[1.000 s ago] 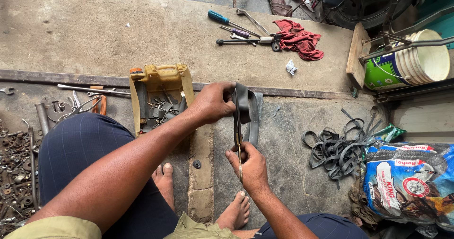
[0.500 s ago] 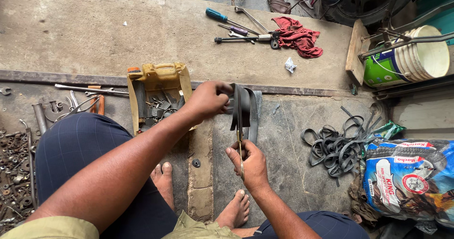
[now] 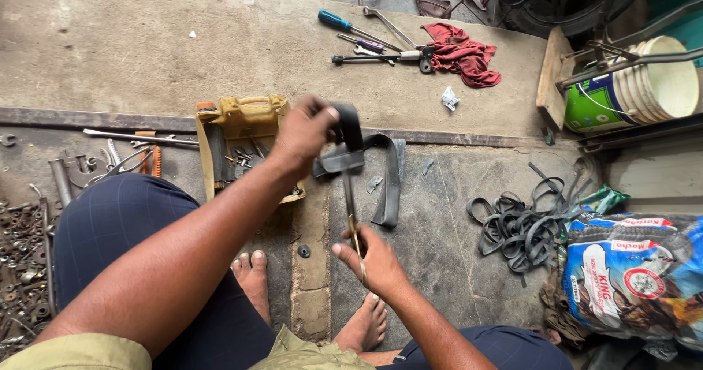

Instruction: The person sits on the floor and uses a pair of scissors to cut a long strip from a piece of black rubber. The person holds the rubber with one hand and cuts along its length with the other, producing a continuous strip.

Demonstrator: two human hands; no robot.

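While the left hand (image 3: 304, 132) holds a black rubber strip (image 3: 348, 147) raised above the concrete floor (image 3: 146, 40), the right hand (image 3: 373, 260) works a pair of scissors (image 3: 353, 209) up into the strip's lower edge. The left grip is closed firmly around the upper fold of the strip; the loose end loops to the right and hangs down just beside the scissors. The right grip is closed through the scissor handles, blades pointing upward; whether the blades stand apart or together cannot be told, as they appear edge-on.

Step in hand, as judged: cutting the rubber strip lengthwise or trimming a section from it, with the cut apparently at an early stage, since most of the strip hangs uncut.

The next move calls for steady tension from the left hand so the rubber does not fold between the blades, and for the blades to stay clear of the left fingers.

Nearby: a yellow tool container (image 3: 242, 139) lies just left of the strip, a heap of cut rubber bands (image 3: 523, 220) lies well to the right, and screwdrivers (image 3: 351, 30) rest near a red rag (image 3: 461, 51) farther off.
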